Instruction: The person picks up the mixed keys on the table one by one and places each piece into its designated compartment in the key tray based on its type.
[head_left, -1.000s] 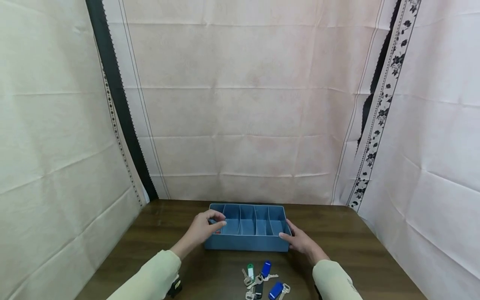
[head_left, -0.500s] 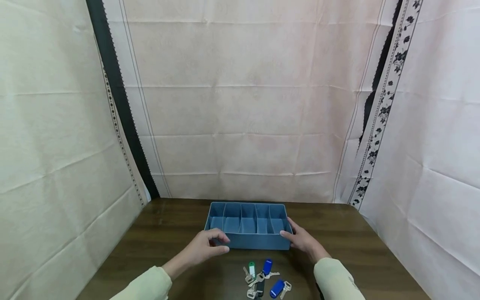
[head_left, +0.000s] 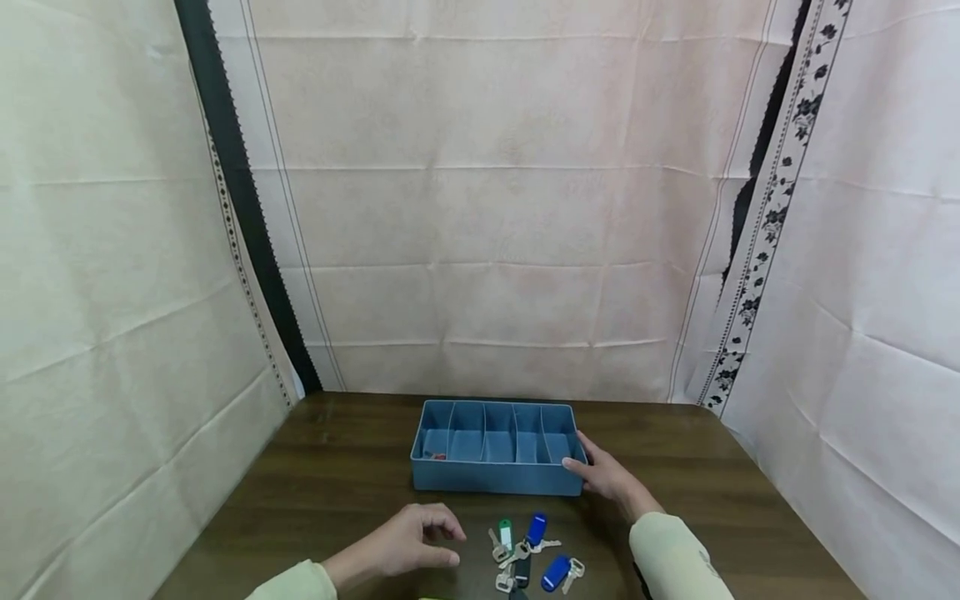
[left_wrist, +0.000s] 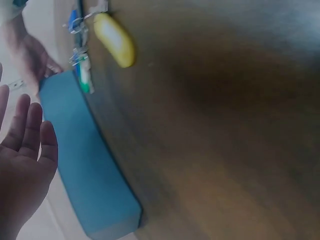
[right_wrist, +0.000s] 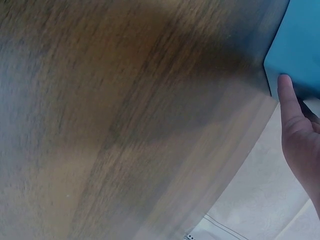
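Observation:
A blue compartment box (head_left: 495, 478) stands on the table, with a small red item (head_left: 435, 456) in its leftmost compartment. My right hand (head_left: 611, 479) holds the box's right end, thumb at the front corner and fingers along the side. In the right wrist view, the thumb (right_wrist: 289, 100) lies against the blue wall. My left hand (head_left: 416, 537) hovers in front of the box, fingers loosely bent and holding nothing. Just right of it lie keys with a green tag (head_left: 506, 535), a blue tag (head_left: 537, 529), a black tag (head_left: 522, 571) and another blue tag (head_left: 556, 573).
A yellow key tag (left_wrist: 117, 42) lies nearer me on the brown wooden table (head_left: 337, 467); only its edge shows in the head view. Pale cloth (head_left: 480, 208) hangs behind the table and on both sides. The box's other compartments show bare bottoms.
My left hand has come away from the box's leftmost compartment, down toward the keys. The red item there is now uncovered. My right hand stays at the box's right end.

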